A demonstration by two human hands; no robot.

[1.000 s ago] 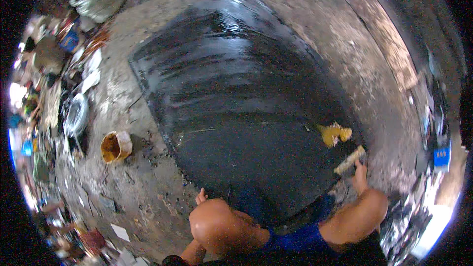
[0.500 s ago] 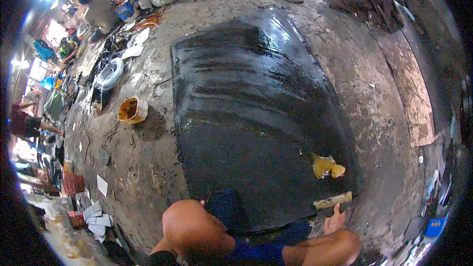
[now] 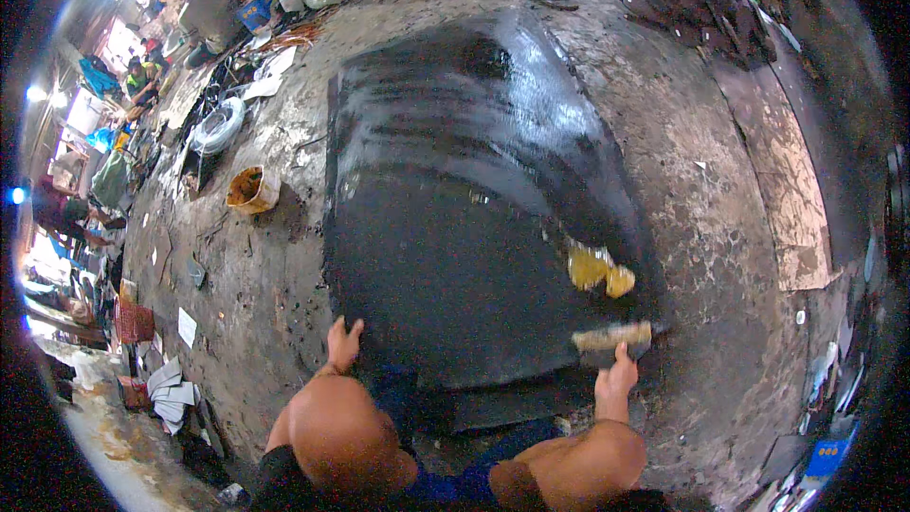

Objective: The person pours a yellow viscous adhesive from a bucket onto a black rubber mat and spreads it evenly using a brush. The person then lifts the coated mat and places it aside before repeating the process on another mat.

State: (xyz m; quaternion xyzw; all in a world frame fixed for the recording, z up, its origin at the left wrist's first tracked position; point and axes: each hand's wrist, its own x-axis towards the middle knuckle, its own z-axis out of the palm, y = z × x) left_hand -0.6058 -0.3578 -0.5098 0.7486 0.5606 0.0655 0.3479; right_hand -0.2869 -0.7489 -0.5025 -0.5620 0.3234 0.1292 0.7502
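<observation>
A person sits or squats with bent, bare knees [image 3: 336, 427] spread at the near end of a large black sheet [image 3: 436, 256], which lies on a grimy, stained floor [image 3: 701, 228]. The right hand [image 3: 617, 381] is closed around a wide, flat spreader [image 3: 612, 334], one finger reaching up toward its blade; the tool's pale, smeared edge lies crosswise over the sheet's near right part. The left hand [image 3: 343, 343] is at the sheet's near left corner, thumb and a finger spread apart; whether they press on the sheet or grip its edge, one cannot tell. Just beyond the spreader, a glistening yellow lump [image 3: 597, 271] sits on the sheet near its right edge, in two joined blobs. The far half of the sheet carries a wet, streaky shine in curved bands, while the near half looks matte and dark. To the left of the sheet, well apart from the hands, stands a pale bucket [image 3: 268, 195] with brownish stuff coating its inside. Past it lies a coil of clear tubing [image 3: 219, 126], and nearer the person are a reddish basket [image 3: 135, 324] and scattered white pieces [image 3: 171, 393]. At the far right, dark flat pieces [image 3: 697, 9] lie heaped together.
</observation>
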